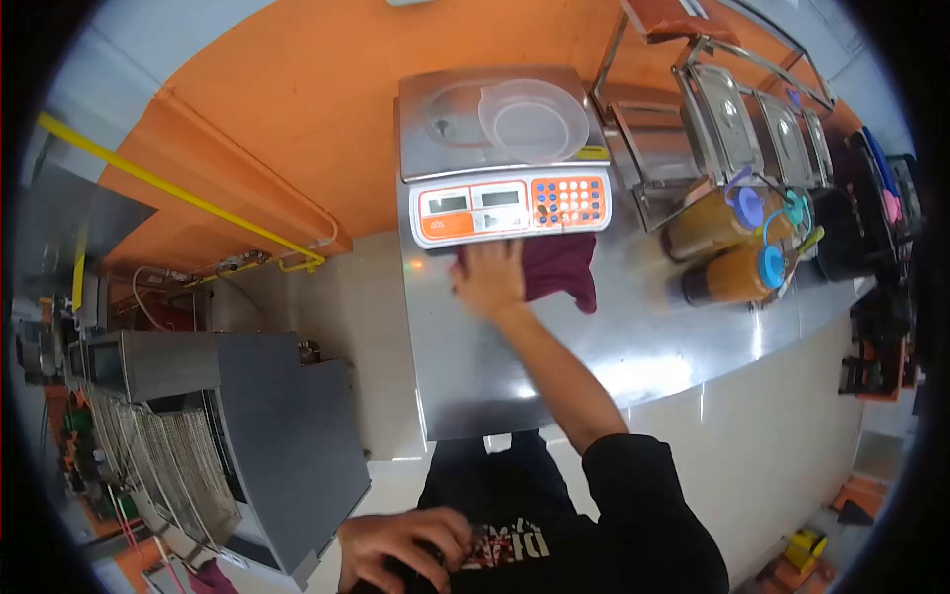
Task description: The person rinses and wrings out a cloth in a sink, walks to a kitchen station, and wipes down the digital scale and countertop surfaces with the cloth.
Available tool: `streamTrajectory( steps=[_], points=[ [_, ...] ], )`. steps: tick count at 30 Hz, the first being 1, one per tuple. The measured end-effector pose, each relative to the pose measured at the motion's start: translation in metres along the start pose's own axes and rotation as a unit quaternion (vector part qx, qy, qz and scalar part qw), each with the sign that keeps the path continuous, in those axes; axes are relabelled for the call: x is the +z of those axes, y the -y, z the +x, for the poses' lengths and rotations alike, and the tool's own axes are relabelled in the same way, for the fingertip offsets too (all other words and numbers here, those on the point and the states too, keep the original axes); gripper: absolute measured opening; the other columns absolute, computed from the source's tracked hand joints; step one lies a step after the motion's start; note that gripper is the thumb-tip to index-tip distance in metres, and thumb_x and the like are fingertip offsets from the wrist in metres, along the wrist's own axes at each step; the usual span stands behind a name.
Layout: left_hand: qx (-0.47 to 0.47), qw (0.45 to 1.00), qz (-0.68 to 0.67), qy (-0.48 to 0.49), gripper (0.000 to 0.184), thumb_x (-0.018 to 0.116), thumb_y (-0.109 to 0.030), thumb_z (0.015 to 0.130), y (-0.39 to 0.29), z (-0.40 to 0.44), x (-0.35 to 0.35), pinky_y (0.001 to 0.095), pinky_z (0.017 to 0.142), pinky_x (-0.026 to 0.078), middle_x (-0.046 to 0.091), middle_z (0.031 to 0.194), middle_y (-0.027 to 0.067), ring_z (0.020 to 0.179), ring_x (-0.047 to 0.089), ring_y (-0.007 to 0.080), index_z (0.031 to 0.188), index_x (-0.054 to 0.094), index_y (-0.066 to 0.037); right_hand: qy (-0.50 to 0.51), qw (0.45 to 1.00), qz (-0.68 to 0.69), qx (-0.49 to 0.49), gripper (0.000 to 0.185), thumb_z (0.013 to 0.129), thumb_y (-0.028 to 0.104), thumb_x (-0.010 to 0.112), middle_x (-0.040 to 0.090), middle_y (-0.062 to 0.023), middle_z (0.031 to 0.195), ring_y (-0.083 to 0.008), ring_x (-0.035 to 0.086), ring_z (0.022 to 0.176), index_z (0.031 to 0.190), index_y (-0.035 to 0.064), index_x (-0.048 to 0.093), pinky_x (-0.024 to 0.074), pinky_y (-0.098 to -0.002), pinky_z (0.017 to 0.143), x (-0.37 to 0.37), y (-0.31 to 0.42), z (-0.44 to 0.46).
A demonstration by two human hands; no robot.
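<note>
A maroon cloth (561, 269) lies on the steel table just in front of a white and orange digital scale (512, 207). My right hand (492, 280) rests on the left part of the cloth, close to the scale's front edge, with its fingers pointing toward the scale. Its fingers are slightly blurred and look pressed on the cloth. On the scale's metal platform sits a clear plastic bowl (534, 121). My left hand (408, 546) is near my torso at the bottom, its fingers curled around something dark that I cannot make out.
Sauce bottles with purple (749, 207) and blue (771, 267) caps stand on the steel table (475, 381) at the right. Behind them is a metal rack with lidded trays (729, 119). A grey cabinet (287, 445) stands at the left, beyond the floor gap.
</note>
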State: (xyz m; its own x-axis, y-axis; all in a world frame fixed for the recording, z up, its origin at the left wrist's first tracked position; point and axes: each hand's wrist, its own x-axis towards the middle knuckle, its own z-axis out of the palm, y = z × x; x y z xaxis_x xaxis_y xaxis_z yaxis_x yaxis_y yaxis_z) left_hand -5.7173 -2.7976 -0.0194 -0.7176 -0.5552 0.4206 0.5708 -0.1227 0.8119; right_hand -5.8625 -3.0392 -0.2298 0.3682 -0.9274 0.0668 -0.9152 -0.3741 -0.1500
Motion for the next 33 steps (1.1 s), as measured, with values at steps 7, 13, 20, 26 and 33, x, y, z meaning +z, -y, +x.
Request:
streamTrajectory(
  steps=[7,13,20,26,33],
  points=[
    [-0.067,0.997,0.027,0.026,0.048,0.057,-0.042,0.097,-0.031,-0.040,-0.106,0.0462,0.103,0.037,0.056,0.128,0.0178,0.120,0.050,0.0349,0.117,0.066,0.000,0.040,0.980,0.191,-0.021,0.058,0.096,0.047,0.040,0.039,-0.0150,0.151,-0.0353,0.033,0.141,0.144,0.0133,0.046,0.0214,-0.0595,0.112,-0.003,0.018,0.042],
    [-0.179,0.851,-0.054,-0.490,0.051,0.058,-0.029,0.098,0.051,-0.011,-0.197,0.0415,0.104,0.040,0.054,0.129,0.0140,0.120,0.053,0.0261,0.139,0.044,-0.002,-0.070,0.990,0.082,-0.087,0.051,0.094,0.043,0.048,0.043,-0.0104,0.149,-0.0341,0.036,0.138,0.137,0.0156,0.053,0.0204,-0.0587,0.114,-0.007,0.032,-0.027],
    [-0.118,0.799,-0.182,-0.560,0.053,0.061,-0.029,0.098,0.121,0.064,-0.268,0.0426,0.112,0.037,0.045,0.139,0.0174,0.130,0.046,0.0278,0.139,0.041,-0.002,-0.062,0.966,-0.039,0.248,0.061,0.095,0.048,0.046,0.025,-0.0171,0.158,-0.0384,0.022,0.146,0.145,0.0138,0.043,0.0152,-0.0628,0.113,-0.029,-0.136,-0.087],
    [-0.040,0.734,-0.246,-0.632,0.057,0.058,-0.036,0.098,0.127,0.086,-0.270,0.0428,0.114,0.038,0.046,0.139,0.0201,0.133,0.044,0.0309,0.138,0.041,0.001,-0.095,0.975,-0.043,0.197,0.064,0.096,0.045,0.036,0.034,-0.0179,0.154,-0.0404,0.024,0.144,0.146,0.0063,0.041,0.0096,-0.0675,0.114,0.000,-0.056,0.015],
    [-0.022,0.749,-0.195,-0.633,0.056,0.053,-0.036,0.100,0.102,0.113,-0.263,0.0427,0.110,0.045,0.048,0.135,0.0229,0.129,0.049,0.0333,0.136,0.042,0.005,-0.116,0.990,0.056,0.063,0.051,0.086,0.042,0.057,0.044,-0.0093,0.148,-0.0309,0.031,0.142,0.132,0.0211,0.059,0.0178,-0.0663,0.112,-0.015,-0.099,-0.019]
  ],
)
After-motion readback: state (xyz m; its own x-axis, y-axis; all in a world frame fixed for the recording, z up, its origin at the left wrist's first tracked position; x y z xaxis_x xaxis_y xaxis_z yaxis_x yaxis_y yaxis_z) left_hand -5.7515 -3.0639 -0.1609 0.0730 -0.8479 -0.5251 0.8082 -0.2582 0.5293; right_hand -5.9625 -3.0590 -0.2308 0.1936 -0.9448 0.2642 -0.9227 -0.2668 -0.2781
